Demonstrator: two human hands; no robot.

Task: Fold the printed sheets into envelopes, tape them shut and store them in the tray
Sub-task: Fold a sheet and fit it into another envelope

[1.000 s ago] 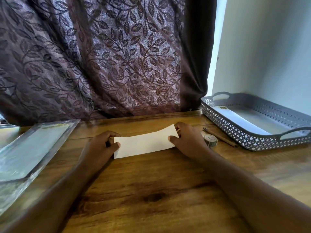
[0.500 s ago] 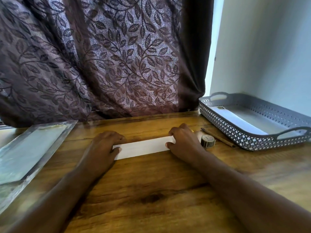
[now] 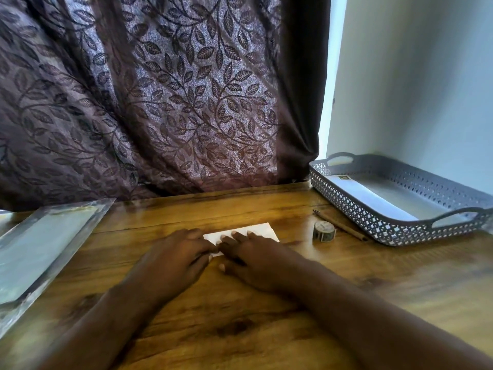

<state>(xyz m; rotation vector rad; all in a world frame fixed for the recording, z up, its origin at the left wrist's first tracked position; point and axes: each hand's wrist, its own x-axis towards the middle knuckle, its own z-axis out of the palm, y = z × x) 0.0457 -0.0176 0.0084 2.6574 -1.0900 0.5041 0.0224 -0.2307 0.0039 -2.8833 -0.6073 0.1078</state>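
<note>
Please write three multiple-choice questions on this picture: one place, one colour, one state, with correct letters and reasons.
1. Where is the tape roll? A) on the table, between folded sheet and tray B) inside the tray C) on the folded sheet
2. The tray's colour? A) red B) grey C) green
3. The left hand and right hand: A) lift the tray B) hold the tape roll C) rest on the folded sheet
Key: 1A, it stands on wood outside the tray; 2B, perforated grey wall; 3C, both lie on the paper.
</note>
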